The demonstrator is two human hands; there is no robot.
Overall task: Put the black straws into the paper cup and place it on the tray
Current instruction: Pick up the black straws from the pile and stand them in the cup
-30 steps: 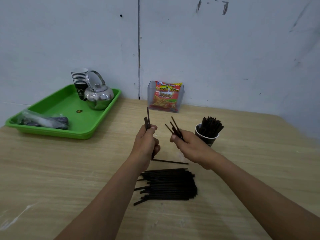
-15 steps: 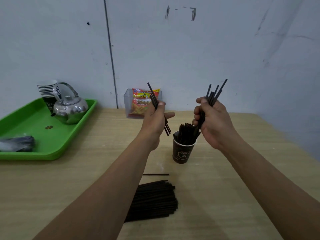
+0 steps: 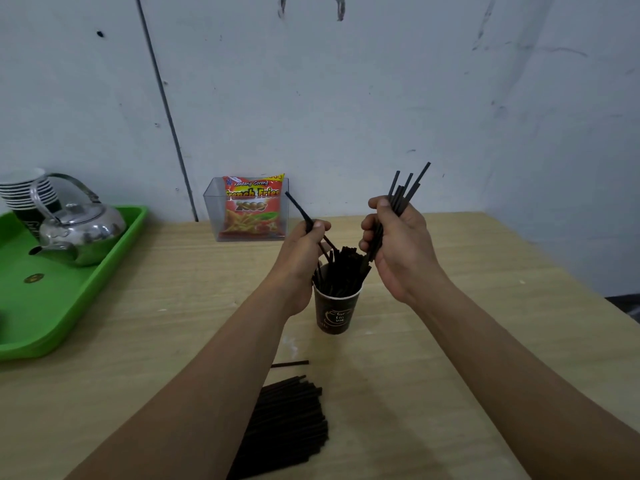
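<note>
Though arm-hidden, straw pile (image 3: 291, 420) partly visible.

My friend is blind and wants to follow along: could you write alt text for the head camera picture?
Two bare hands, the left hand and right hand, each hold a few black straws above a paper cup already packed with straws on a wooden table. More straws lie in a pile nearer the camera. At the left, a green tray carries a metal kettle.

Cup (image 3: 335, 311) mid-table, straws (image 3: 341, 268) standing in it; loose straw pile (image 3: 287, 424) lies nearer the camera. Tray (image 3: 52, 327) at left holds kettle (image 3: 81, 233) and cup stack (image 3: 26, 190). Snack box (image 3: 251, 209) behind, against wall.
</note>
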